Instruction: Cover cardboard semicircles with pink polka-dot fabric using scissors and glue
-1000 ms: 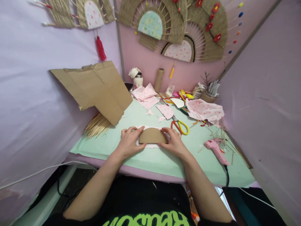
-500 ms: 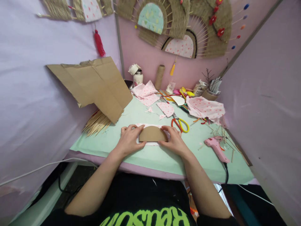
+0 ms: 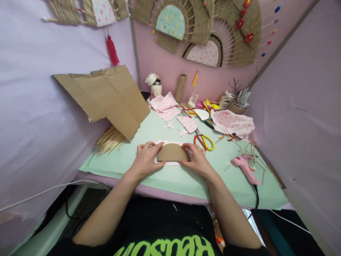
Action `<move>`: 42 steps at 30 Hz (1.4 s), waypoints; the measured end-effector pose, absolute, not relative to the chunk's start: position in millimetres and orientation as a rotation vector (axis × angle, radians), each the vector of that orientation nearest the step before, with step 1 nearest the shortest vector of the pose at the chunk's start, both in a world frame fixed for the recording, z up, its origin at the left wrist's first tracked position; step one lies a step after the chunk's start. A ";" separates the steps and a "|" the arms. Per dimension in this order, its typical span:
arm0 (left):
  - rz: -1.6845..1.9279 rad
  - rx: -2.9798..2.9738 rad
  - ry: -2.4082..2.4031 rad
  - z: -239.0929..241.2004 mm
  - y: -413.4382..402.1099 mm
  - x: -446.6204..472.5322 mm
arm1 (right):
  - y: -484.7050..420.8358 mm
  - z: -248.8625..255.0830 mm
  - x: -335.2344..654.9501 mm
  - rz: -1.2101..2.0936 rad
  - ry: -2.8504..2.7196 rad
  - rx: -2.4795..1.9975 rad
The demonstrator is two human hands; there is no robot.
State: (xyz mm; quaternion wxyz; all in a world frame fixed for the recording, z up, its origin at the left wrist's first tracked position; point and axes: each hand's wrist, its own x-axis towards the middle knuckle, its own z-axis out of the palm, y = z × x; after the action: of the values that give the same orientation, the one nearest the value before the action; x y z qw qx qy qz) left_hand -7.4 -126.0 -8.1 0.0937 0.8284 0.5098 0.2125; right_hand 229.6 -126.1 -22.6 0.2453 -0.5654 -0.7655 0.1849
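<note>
A brown cardboard half-circle point(image 3: 172, 153) lies on a white and pink fabric piece point(image 3: 170, 163) on the mint green table point(image 3: 170, 181). My left hand point(image 3: 146, 159) presses on the fabric at the half-circle's left end, fingers curled over the fabric edge. My right hand point(image 3: 197, 160) rests at its right end, fingers bent against the cardboard and fabric. Both hands touch the fabric and the cardboard.
Scissors with red and yellow handles point(image 3: 204, 140) lie behind my right hand. A pink glue gun point(image 3: 245, 169) sits to the right among sticks. Large cardboard point(image 3: 112, 97) leans left over bamboo skewers point(image 3: 110, 142). Pink dotted fabric point(image 3: 231, 124), jars and a twine spool point(image 3: 180, 87) stand at the back.
The hands and the cardboard half-circle stay in place; only the view shifted slightly.
</note>
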 end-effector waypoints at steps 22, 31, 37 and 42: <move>0.627 2.490 1.485 -11.4 -125.5 -8.7 | -125.6 -27.0 230.4 0.480 -2.121 -1.546; 0.715 2.604 1.350 -10.7 -122.3 -9.9 | -131.1 -15.2 241.7 0.103 -1.855 -1.283; 0.353 2.776 1.097 -14.5 -128.7 8.6 | -153.8 -25.8 216.5 0.072 -2.320 -1.215; 0.225 2.769 1.111 -23.1 -128.5 13.7 | -160.3 -33.4 206.7 0.118 -2.404 -1.315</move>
State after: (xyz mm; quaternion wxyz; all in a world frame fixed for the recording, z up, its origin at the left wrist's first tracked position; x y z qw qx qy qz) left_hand 13.7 -128.5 -23.1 0.0750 0.9229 0.3702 0.0750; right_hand 206.7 -160.3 -33.4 0.1981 -0.4699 -0.8592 0.0421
